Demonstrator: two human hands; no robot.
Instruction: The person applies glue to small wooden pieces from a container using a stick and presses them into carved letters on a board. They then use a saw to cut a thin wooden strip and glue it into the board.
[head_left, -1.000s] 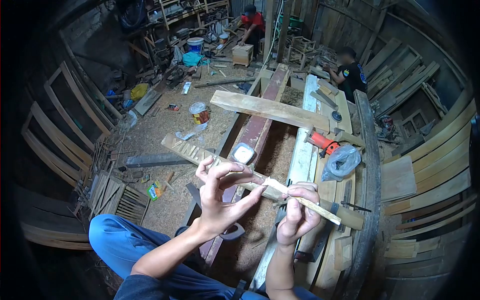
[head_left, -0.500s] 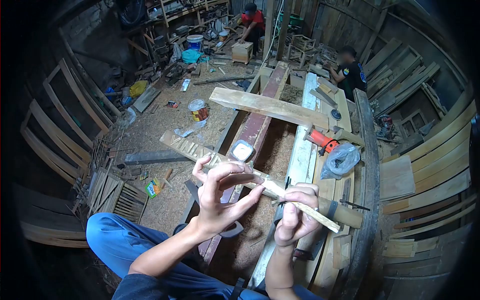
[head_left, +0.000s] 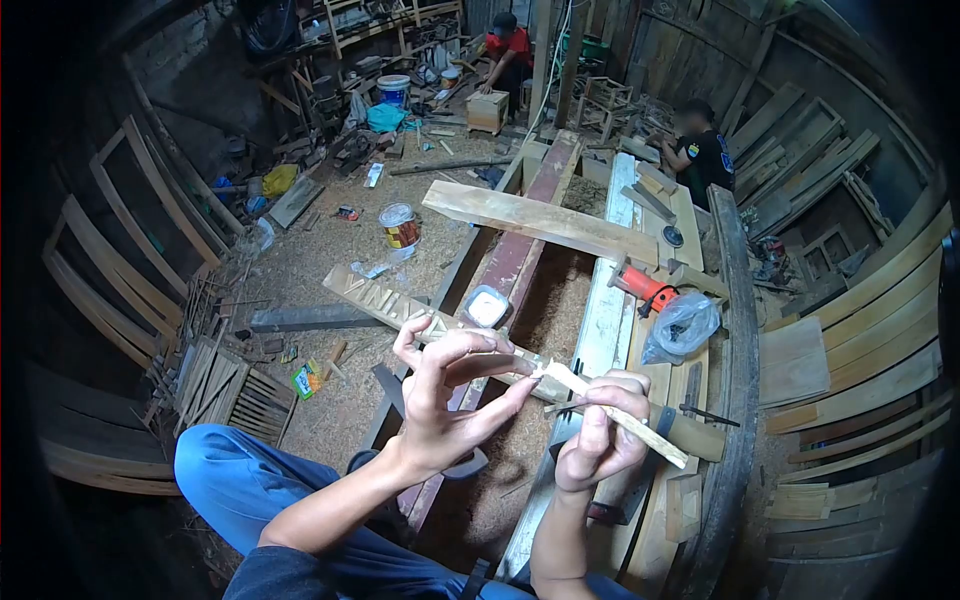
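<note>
The right hand (head_left: 600, 430) grips a thin, pale wooden stick (head_left: 648, 438), held slanting above the bench, its left end whittled-looking and lighter. The left hand (head_left: 440, 400) curves, thumb and fingertips close at that end; whether they pinch it I cannot tell. Beyond, to the left, lie a long tan wooden plank (head_left: 350, 287) and a square tub of white material (head_left: 486, 307); to the right, an orange-red power tool (head_left: 640, 284) and a clear plastic bag (head_left: 683, 326).

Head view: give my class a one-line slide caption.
Right grip holding a narrow, pale wooden stick, left grip near one end, red cylindrical power tool beyond.
</note>
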